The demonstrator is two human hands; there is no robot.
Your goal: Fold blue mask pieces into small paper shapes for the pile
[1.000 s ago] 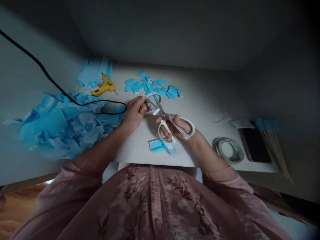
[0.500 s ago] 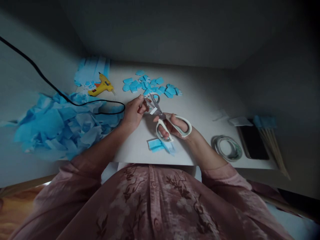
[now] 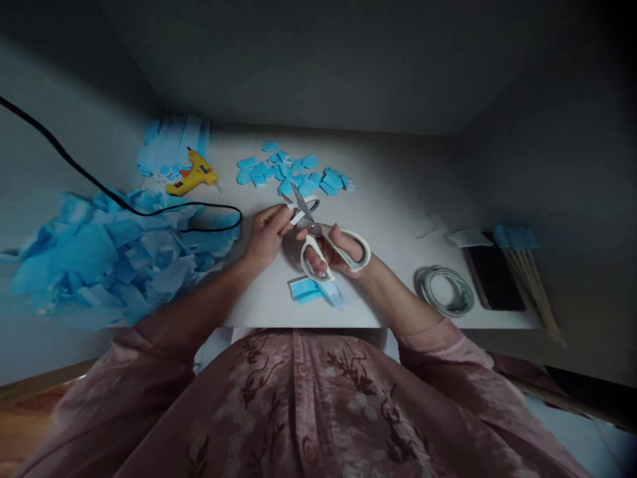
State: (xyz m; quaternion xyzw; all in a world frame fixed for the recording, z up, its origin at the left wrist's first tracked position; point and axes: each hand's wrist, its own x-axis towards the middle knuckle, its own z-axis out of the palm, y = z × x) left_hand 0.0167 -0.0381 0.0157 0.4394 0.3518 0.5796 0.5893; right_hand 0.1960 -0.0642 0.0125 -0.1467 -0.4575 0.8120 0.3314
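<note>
1. Your right hand [image 3: 338,255] is closed through the white loop handles of the scissors [image 3: 318,232], with the fingers in the larger loop and the thumb in the smaller one. The blades stand partly open and point away from you, above the worktop [image 3: 398,199].
2. Your left hand [image 3: 266,232] pinches a small white strip [image 3: 297,216] between thumb and fingertips. The strip sits at the blades, close to the pivot. Whether the blades touch it cannot be determined.
3. A ring of tape [image 3: 311,202] lies just behind the blades; it is partly hidden by them.
4. Folded blue pieces [image 3: 313,290] lie on the worktop directly below your right hand, near the front edge.
5. A scatter of small blue cut pieces [image 3: 291,171] lies beyond the blade tips.
6. A yellow glue gun [image 3: 192,178] rests at far left, and its black cord [image 3: 149,211] runs over a large heap of blue paper [image 3: 99,255].
7. At the right lie a coiled cable [image 3: 445,291], a dark phone [image 3: 494,271] and wooden sticks [image 3: 535,289] with blue tips, well apart from both hands.
</note>
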